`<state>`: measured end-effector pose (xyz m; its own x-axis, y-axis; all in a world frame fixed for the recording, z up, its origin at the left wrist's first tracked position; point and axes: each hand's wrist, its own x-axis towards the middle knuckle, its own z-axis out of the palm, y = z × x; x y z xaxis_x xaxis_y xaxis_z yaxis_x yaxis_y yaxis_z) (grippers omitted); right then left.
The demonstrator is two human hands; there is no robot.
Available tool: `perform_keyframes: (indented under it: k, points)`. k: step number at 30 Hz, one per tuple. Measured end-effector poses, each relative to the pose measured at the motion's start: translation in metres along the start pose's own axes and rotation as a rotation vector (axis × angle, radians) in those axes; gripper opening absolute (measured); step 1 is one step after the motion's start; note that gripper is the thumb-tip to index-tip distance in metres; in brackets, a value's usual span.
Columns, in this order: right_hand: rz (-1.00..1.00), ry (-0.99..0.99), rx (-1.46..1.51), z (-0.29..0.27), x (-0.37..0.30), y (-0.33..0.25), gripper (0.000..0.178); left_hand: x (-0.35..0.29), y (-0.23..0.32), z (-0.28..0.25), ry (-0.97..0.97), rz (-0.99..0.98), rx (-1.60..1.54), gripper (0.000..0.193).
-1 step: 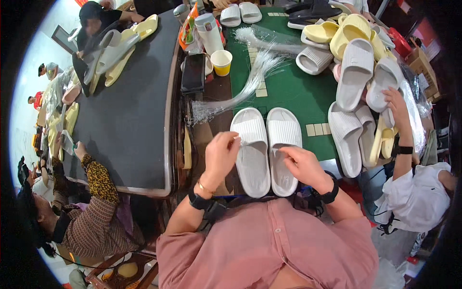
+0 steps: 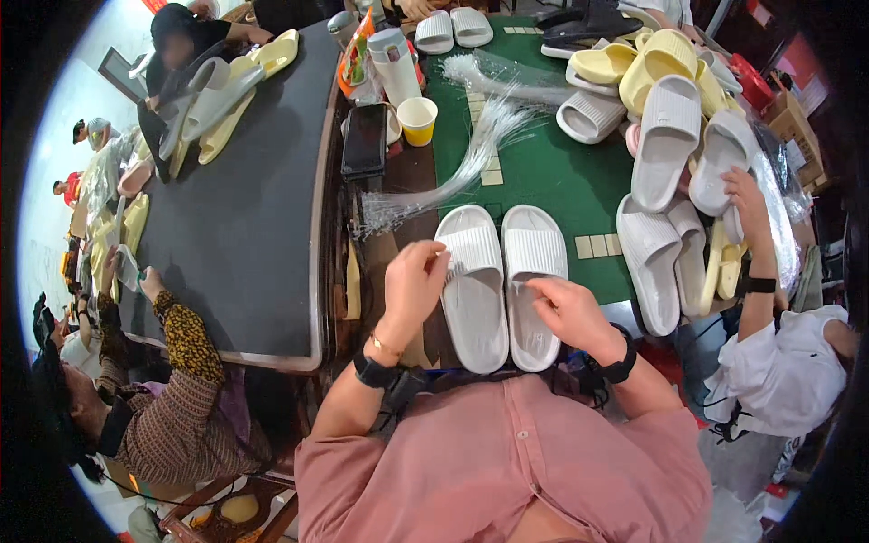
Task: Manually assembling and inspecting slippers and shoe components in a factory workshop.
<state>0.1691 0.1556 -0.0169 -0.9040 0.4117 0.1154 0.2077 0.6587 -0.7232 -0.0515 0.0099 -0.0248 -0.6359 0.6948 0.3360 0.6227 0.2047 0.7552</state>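
A pair of pale grey slide slippers lies side by side in front of me, toes pointing away: the left slipper [image 2: 472, 339] and the right slipper [image 2: 534, 339]. My left hand [image 2: 415, 285], its fingers pinched together, is at the outer side of the left slipper's ribbed strap. At the opening of the right slipper's strap, my right hand [image 2: 572, 312] has thumb and forefinger pinched. Whatever thin thing either pinch holds is too fine to make out. Beyond the slippers lies a bundle of thin clear plastic strands [image 2: 484, 149], fanned out at its far end.
A second clear strand bundle [image 2: 507, 80] lies farther back. Left of the green mat [image 2: 543, 172] are a phone [image 2: 365, 140], a yellow paper cup [image 2: 417, 127] and a white bottle [image 2: 395, 72]. Grey and yellow slippers [image 2: 667, 145] pile up at right, where a co-worker's hand [image 2: 747, 199] touches one.
My left hand has shifted slightly up and away. The slippers sit a touch lower in the picture; my right hand stays at the right slipper's strap.
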Motion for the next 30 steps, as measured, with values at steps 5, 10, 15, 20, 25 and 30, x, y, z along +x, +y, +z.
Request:
perform_keyframes:
  k: [5, 10, 15, 20, 25, 30]
  points:
    - [0.061, -0.075, -0.078, 0.006, -0.001, 0.0, 0.027, 0.055, -0.024, 0.018, -0.135, -0.141, 0.265, 0.027]
    - [0.147, -0.051, -0.138, 0.015, 0.002, 0.0, 0.029, 0.087, -0.025, 0.036, -0.373, -0.315, 0.468, 0.041]
    - [0.127, -0.066, -0.152, 0.021, 0.001, 0.0, 0.04, 0.088, -0.024, 0.025, -0.365, -0.276, 0.44, 0.035]
    - [0.151, -0.045, -0.08, 0.015, -0.004, -0.003, 0.043, 0.081, -0.029, 0.01, -0.244, -0.333, 0.34, 0.039]
    - [0.065, -0.029, -0.066, 0.004, -0.006, -0.014, 0.045, 0.072, -0.047, 0.009, -0.334, -0.348, 0.361, 0.039]
    - [0.025, -0.013, -0.014, 0.0, -0.005, -0.01, 0.034, 0.067, -0.055, 0.014, -0.317, -0.323, 0.315, 0.032]
